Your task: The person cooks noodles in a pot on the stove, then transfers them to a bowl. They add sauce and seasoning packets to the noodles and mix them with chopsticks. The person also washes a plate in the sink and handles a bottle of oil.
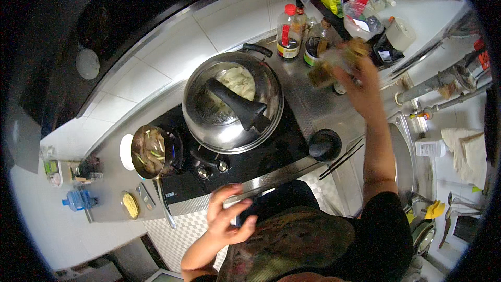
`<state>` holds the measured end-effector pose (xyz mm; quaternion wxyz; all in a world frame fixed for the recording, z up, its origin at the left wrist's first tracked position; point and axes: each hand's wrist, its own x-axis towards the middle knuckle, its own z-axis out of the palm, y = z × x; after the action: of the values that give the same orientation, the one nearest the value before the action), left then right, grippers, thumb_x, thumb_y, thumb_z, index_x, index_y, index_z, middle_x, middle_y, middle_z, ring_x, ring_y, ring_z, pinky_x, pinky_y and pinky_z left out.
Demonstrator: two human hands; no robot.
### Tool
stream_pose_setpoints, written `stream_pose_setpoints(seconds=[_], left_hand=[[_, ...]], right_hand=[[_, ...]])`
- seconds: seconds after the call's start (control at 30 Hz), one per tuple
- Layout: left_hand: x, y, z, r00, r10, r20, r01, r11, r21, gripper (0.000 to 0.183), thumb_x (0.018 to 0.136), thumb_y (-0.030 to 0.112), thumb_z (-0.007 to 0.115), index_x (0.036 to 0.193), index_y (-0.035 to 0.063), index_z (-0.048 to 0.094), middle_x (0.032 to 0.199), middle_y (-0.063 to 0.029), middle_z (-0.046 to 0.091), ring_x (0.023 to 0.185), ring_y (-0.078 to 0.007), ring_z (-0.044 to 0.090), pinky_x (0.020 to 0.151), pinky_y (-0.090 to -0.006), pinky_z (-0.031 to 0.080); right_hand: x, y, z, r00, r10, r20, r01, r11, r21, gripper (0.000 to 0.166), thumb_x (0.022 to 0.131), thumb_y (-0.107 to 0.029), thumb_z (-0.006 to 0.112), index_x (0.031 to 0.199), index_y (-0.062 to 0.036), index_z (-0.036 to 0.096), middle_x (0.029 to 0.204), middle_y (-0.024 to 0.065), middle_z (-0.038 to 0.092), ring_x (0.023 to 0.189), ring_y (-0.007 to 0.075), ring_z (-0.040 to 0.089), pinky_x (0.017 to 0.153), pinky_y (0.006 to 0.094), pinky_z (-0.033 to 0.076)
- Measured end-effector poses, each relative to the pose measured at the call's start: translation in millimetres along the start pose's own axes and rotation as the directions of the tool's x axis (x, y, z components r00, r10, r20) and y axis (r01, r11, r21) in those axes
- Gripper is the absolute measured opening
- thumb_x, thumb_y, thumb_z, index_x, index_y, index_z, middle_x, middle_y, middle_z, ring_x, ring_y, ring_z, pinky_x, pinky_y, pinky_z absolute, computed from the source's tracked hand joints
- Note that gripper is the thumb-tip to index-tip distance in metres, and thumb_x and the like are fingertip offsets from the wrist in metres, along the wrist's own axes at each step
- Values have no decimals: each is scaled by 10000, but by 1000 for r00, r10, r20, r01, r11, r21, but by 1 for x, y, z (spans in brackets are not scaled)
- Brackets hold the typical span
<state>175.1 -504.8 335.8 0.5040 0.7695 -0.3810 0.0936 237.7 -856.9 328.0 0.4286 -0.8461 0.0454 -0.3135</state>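
Observation:
My right hand [358, 86] is raised over the steel counter at the upper right, its fingers on a blurred clear jar [327, 68] with brownish contents. My left hand [231, 217] hovers before the hob's front edge with its fingers apart and holds nothing. A large lidded wok [233, 141] stands on the black hob [289, 133]; pale food shows through the glass lid [223, 115], which has a black upright handle [238, 103]. Left of it a small pan [150, 152] holds meat pieces and green strips in liquid, its metal handle pointing towards me.
A red-capped bottle [289, 41] and other bottles stand behind the counter. Black chopsticks [342, 159] lie beside a black bowl-like thing [325, 145] at the front edge. A plate of yellow food [130, 205] is at the left; a sink [403, 164] is at the right.

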Motion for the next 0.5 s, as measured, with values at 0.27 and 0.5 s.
stream_pose_setpoints(seconds=[0.27,0.5], left_hand=[[-46,-1,-8,902,-331,-277,331,942,-51,252,763,162,617,921,-28,567,1088,-198,481,965,-300,519,772,-369,483],[-58,4,-6,844,-441,-305,423,897,-126,335,793,280,637,917,-22,567,1086,-178,473,969,-286,504,754,-358,484]], right_hand=[[50,144,123,982,153,-110,-178,945,-274,557,727,-199,667,1170,39,428,1106,252,507,1015,393,504,853,421,425],[53,170,156,936,218,-276,-288,926,-246,551,690,-185,713,1148,0,470,1091,213,467,1018,382,476,864,407,412]])
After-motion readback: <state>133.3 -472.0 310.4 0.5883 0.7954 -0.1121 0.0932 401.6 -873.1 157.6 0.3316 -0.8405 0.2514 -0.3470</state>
